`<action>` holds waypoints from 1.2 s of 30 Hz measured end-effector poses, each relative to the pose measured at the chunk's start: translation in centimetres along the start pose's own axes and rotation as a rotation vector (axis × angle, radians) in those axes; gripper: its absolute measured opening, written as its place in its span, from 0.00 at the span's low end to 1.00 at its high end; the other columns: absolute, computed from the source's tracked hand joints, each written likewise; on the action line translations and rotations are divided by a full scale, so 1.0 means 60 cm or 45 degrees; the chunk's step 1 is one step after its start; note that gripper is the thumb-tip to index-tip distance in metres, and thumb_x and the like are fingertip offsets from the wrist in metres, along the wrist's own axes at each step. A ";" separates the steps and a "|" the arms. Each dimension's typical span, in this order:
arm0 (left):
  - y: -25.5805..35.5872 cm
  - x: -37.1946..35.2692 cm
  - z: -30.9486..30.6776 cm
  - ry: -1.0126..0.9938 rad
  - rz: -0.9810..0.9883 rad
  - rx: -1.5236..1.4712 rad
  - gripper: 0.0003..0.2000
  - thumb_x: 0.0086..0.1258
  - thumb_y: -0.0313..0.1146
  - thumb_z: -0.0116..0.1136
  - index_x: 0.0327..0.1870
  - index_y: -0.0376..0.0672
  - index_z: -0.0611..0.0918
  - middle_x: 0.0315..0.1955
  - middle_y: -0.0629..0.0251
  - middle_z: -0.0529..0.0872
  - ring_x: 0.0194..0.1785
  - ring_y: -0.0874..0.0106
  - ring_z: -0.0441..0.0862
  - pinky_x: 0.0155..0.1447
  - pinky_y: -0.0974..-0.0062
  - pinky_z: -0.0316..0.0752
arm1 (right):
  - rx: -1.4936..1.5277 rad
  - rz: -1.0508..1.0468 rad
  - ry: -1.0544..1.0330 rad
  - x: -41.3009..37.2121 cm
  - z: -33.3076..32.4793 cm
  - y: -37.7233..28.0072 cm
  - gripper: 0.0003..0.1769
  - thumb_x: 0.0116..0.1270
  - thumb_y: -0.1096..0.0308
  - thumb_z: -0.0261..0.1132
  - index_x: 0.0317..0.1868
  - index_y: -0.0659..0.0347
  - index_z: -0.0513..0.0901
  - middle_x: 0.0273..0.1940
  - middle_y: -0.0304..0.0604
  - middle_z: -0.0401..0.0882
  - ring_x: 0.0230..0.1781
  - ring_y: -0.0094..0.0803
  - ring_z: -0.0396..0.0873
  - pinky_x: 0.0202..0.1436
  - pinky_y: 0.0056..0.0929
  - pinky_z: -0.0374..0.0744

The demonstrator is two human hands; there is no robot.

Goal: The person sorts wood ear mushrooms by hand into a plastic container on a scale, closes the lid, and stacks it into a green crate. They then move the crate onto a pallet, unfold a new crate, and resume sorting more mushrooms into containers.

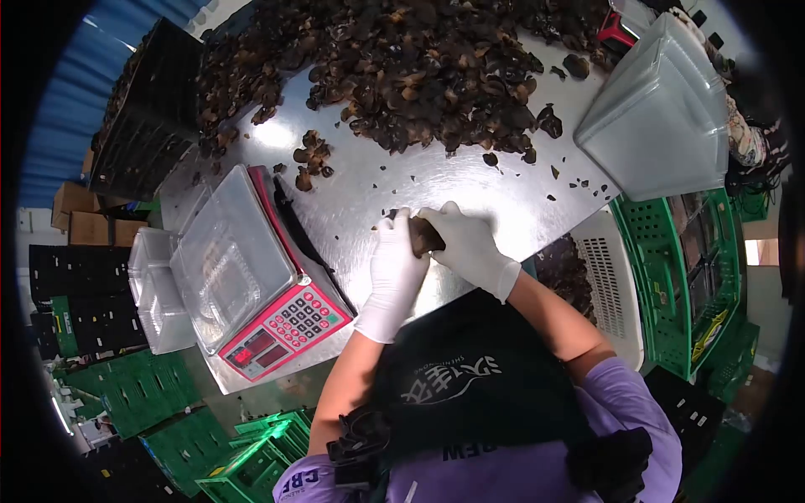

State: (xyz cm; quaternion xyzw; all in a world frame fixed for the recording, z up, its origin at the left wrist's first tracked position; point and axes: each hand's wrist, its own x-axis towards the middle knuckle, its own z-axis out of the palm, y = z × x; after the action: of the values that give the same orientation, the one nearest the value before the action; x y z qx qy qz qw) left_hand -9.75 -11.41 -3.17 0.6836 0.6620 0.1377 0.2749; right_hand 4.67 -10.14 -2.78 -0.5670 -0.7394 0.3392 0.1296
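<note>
Both my hands wear white gloves and meet over the near part of the metal table. Between them is a dark brown wood ear mushroom [427,238], its smooth cap partly covered by fingers. My left hand [397,261] is closed on its left side, and my right hand [468,238] grips it from the right. Beyond the hands lies a large heap of wood ear mushrooms [428,75]. A small clump of mushrooms [313,159] sits apart, left of the heap. Small dark scraps are scattered on the metal around the hands.
At left, a red-framed digital scale [289,323] carries a clear plastic container [226,260]. Stacked clear containers [662,117] stand at the table's right corner. A white basket [610,281] and green crates [679,277] are at right. A black crate [147,109] stands at back left.
</note>
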 end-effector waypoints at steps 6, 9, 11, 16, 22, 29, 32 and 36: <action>-0.027 -0.009 0.050 0.181 0.102 -0.449 0.25 0.52 0.21 0.62 0.55 0.42 0.73 0.46 0.51 0.80 0.49 0.53 0.81 0.54 0.65 0.76 | 0.211 -0.050 0.195 -0.009 0.015 0.006 0.28 0.47 0.76 0.70 0.53 0.57 0.79 0.45 0.47 0.79 0.44 0.46 0.80 0.49 0.36 0.79; -0.027 -0.040 0.005 0.338 0.136 -0.527 0.24 0.51 0.21 0.63 0.53 0.43 0.75 0.44 0.54 0.83 0.49 0.57 0.81 0.54 0.67 0.75 | 0.418 -0.051 0.099 -0.010 0.006 -0.037 0.30 0.47 0.79 0.69 0.54 0.58 0.77 0.46 0.46 0.79 0.43 0.40 0.81 0.48 0.31 0.79; -0.019 -0.071 -0.065 0.455 0.162 -0.407 0.25 0.49 0.18 0.62 0.53 0.44 0.77 0.45 0.55 0.82 0.50 0.59 0.81 0.56 0.68 0.75 | 0.511 -0.202 0.108 -0.009 0.003 -0.099 0.29 0.48 0.79 0.68 0.55 0.58 0.77 0.46 0.46 0.78 0.43 0.41 0.80 0.47 0.32 0.78; -0.058 -0.156 -0.265 0.809 -0.042 -0.382 0.28 0.49 0.10 0.57 0.56 0.39 0.76 0.52 0.62 0.79 0.57 0.69 0.78 0.62 0.73 0.72 | 0.720 -0.818 0.052 0.037 0.019 -0.290 0.29 0.56 0.78 0.61 0.61 0.58 0.72 0.48 0.48 0.75 0.46 0.44 0.81 0.48 0.36 0.80; -0.244 -0.173 -0.359 0.804 -0.212 -0.568 0.32 0.55 0.12 0.61 0.65 0.39 0.71 0.55 0.61 0.77 0.57 0.70 0.77 0.63 0.73 0.73 | 0.165 -0.804 -0.070 0.072 0.037 -0.385 0.34 0.56 0.73 0.64 0.65 0.60 0.67 0.52 0.52 0.73 0.36 0.48 0.83 0.38 0.40 0.83; -0.178 -0.180 -0.330 0.990 -0.234 0.537 0.38 0.54 0.21 0.69 0.70 0.45 0.69 0.64 0.55 0.71 0.66 0.57 0.70 0.69 0.64 0.67 | -0.356 -0.381 0.272 0.105 0.027 -0.100 0.17 0.58 0.65 0.66 0.49 0.56 0.82 0.39 0.47 0.79 0.39 0.42 0.81 0.42 0.38 0.79; -0.105 -0.161 -0.274 0.981 0.096 0.323 0.35 0.55 0.25 0.69 0.68 0.45 0.71 0.63 0.52 0.71 0.66 0.54 0.69 0.70 0.59 0.64 | -0.293 -0.286 0.236 0.087 0.046 -0.045 0.14 0.56 0.66 0.67 0.45 0.56 0.83 0.40 0.46 0.79 0.40 0.43 0.81 0.44 0.39 0.79; -0.102 -0.096 -0.199 0.757 0.064 0.511 0.26 0.57 0.29 0.67 0.60 0.42 0.77 0.60 0.51 0.74 0.60 0.54 0.73 0.64 0.59 0.68 | 0.102 -0.240 0.397 0.069 0.054 -0.015 0.08 0.57 0.69 0.66 0.38 0.58 0.84 0.38 0.46 0.78 0.37 0.43 0.81 0.41 0.38 0.78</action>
State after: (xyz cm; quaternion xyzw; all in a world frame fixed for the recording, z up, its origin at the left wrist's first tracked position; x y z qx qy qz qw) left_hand -21.92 -14.91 4.10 0.6701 0.7099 0.2044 -0.0730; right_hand 0.77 -7.59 -5.37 -0.5353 -0.7460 0.2628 0.2964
